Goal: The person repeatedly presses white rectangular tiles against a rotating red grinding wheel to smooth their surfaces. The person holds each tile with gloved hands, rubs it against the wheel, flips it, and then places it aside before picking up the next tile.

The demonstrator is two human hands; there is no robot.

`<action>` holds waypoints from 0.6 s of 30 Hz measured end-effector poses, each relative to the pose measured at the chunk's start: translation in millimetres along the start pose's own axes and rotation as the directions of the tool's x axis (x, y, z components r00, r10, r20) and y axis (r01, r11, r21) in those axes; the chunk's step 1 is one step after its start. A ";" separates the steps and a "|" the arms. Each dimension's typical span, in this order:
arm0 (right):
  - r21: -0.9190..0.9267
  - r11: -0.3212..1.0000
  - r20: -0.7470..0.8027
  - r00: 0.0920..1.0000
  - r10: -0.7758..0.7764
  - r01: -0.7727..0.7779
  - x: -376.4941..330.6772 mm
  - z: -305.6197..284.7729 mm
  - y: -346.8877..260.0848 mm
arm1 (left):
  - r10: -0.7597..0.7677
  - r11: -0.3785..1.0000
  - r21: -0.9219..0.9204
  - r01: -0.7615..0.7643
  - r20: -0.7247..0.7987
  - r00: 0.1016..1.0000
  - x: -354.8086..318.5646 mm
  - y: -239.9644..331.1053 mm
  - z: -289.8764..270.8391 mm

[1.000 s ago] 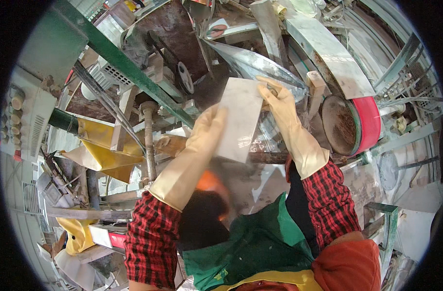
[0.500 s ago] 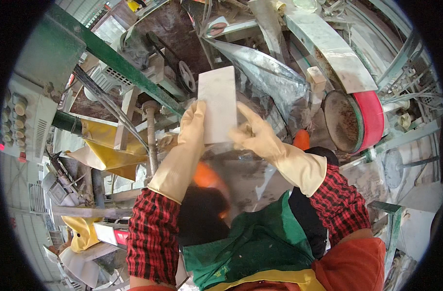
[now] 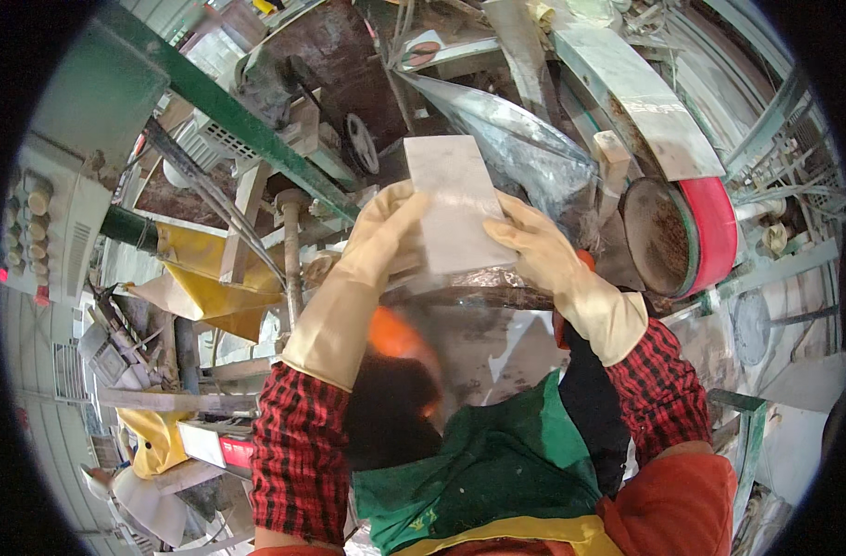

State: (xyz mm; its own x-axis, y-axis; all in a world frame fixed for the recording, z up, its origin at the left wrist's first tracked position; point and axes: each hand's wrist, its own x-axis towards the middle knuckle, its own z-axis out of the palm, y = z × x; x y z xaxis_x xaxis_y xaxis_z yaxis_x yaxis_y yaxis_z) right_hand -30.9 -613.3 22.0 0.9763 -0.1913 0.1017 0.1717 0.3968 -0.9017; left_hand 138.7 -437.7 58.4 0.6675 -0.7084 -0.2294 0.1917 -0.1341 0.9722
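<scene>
A pale, flat rectangular tile is held up in front of me, its long side running away from me. My left hand, in a cream rubber glove, grips its left edge with the thumb laid over the face. On the opposite edge, my right hand, gloved alike, has its thumb on the face and its fingers around the side. The fingers behind the tile are hidden. Both forearms wear red and black checked sleeves.
To the right stands a machine with a red belt around a drum, under a long pale plate. A green beam slants across the left, near a control box with knobs. Yellow sheeting hangs below it.
The tile has shifted to the right and turned slightly, its far end now leaning left. Both hands moved right with it, and my right hand, blurred before, now has its thumb on the face.
</scene>
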 end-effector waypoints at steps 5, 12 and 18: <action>0.049 0.995 0.069 0.994 0.089 -0.092 -6.4 7.6 -1.9 | 0.109 0.990 -0.061 -0.131 -0.280 0.954 21.8 -6.1 -15.1; 0.023 0.998 0.071 0.996 0.054 -0.056 -6.2 17.3 -0.8 | 0.031 0.976 -0.180 -0.122 -0.440 0.897 27.2 -15.0 -20.6; -0.032 0.994 -0.336 0.936 -0.105 0.100 6.8 -20.8 23.2 | -0.301 0.953 0.037 0.299 0.074 0.951 -5.9 -1.5 32.5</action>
State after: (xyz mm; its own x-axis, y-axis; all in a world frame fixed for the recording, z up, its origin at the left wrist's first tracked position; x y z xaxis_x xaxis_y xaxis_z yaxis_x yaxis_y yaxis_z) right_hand -23.0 -624.1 -7.0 0.8514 -0.5222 0.0490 0.2644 0.3466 -0.9000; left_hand 111.1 -455.8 59.8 0.5238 -0.6840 -0.5076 0.3562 -0.3655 0.8600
